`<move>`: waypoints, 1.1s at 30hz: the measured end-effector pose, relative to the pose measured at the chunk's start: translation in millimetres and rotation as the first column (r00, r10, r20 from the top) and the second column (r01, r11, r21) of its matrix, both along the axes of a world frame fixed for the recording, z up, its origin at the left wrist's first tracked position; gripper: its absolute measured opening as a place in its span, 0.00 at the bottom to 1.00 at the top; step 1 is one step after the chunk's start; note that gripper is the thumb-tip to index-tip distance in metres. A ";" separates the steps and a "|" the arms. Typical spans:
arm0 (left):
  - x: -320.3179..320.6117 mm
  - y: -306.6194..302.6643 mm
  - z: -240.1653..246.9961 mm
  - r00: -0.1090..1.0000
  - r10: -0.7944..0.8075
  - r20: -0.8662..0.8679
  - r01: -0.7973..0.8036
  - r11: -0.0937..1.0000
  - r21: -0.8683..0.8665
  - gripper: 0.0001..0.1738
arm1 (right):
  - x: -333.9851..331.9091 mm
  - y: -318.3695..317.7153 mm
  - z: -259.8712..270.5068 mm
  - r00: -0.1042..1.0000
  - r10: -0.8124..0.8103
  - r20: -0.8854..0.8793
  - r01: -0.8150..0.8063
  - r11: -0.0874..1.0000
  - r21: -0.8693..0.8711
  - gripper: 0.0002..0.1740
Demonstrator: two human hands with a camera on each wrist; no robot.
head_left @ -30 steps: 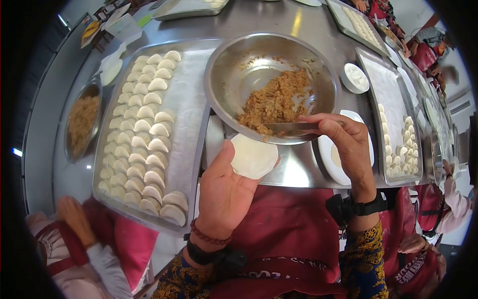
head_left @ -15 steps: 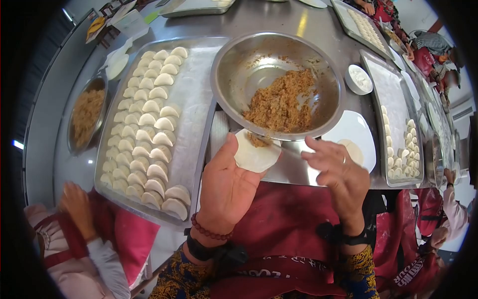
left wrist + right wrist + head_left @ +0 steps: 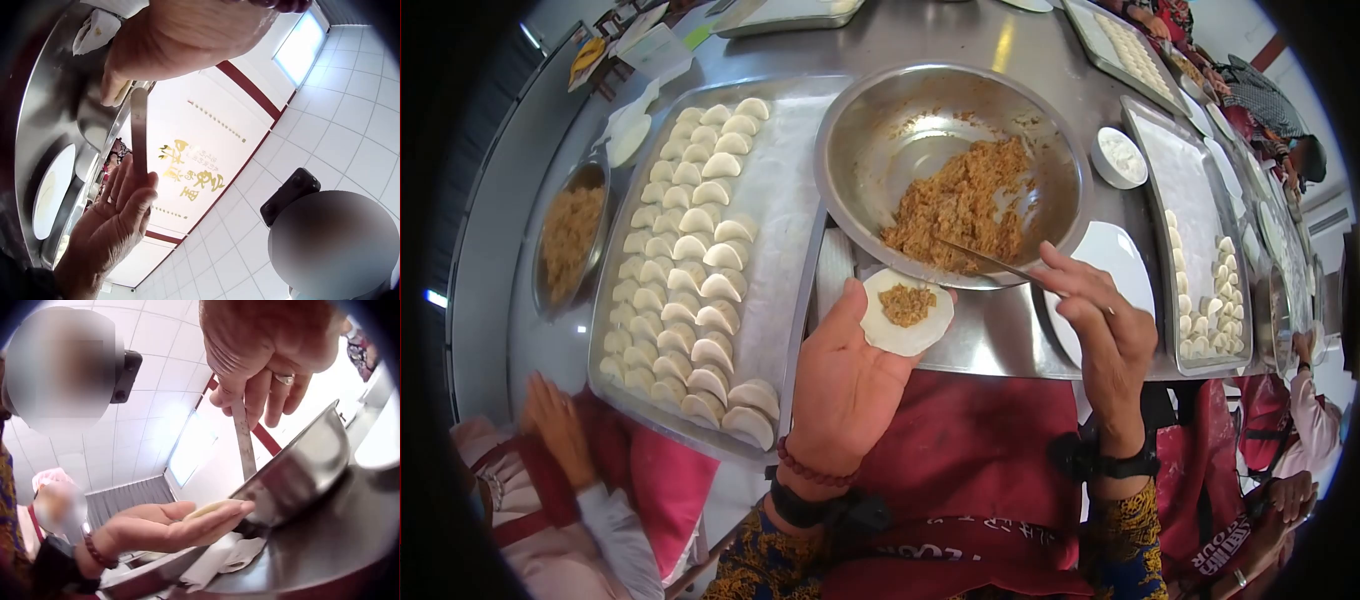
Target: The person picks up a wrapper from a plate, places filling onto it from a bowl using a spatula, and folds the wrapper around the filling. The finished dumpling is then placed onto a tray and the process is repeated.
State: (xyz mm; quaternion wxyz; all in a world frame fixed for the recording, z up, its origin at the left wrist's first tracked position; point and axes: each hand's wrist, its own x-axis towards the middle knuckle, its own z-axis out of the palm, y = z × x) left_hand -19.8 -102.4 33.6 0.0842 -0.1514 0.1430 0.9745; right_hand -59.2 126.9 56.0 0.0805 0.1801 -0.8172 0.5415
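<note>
A round dough wrapper (image 3: pixel 880 332) lies on my left hand (image 3: pixel 840 385), palm up with the thumb along the wrapper's edge. Brown minced filling (image 3: pixel 907 305) forms a small mound in its middle. In the right wrist view the left fingers stretch nearly straight beneath the wrapper (image 3: pixel 215 508). My right hand (image 3: pixel 1105 335) pinches a flat metal spatula (image 3: pixel 1000 265) between thumb and fingers. The spatula's far end reaches over the near rim of the steel bowl (image 3: pixel 850 190), at the large heap of filling (image 3: pixel 965 205).
A tray (image 3: pixel 785 180) with rows of folded dumplings (image 3: pixel 718 288) stands left, beside another bowl of filling (image 3: pixel 572 240). On the right are a white plate (image 3: pixel 1125 265), a small bowl of white powder (image 3: pixel 1120 158) and a second dumpling tray (image 3: pixel 1180 150). Other people sit on both sides.
The wrapper was bare a second ago; half a second ago the spatula set filling on it. Since then the spatula has gone back to the bowl with my right hand. My left hand stayed nearly still.
</note>
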 end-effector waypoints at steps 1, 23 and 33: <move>0.0 0.1 -0.8 1.000 -0.001 0.000 0.001 1.000 -0.001 0.27 | -6.1 -1.4 -5.4 1.000 -0.001 0.000 0.001 1.000 -0.001 0.11; -4.9 6.3 -3.7 1.000 -0.018 -0.010 0.018 1.000 0.023 0.27 | -1.0 3.7 -19.5 0.991 0.034 0.128 0.014 0.934 -0.357 0.17; -4.5 4.7 -2.7 1.000 0.017 -0.015 -0.017 1.000 0.012 0.31 | -30.3 -25.1 -14.1 0.987 0.059 0.152 -0.029 0.982 -0.189 0.13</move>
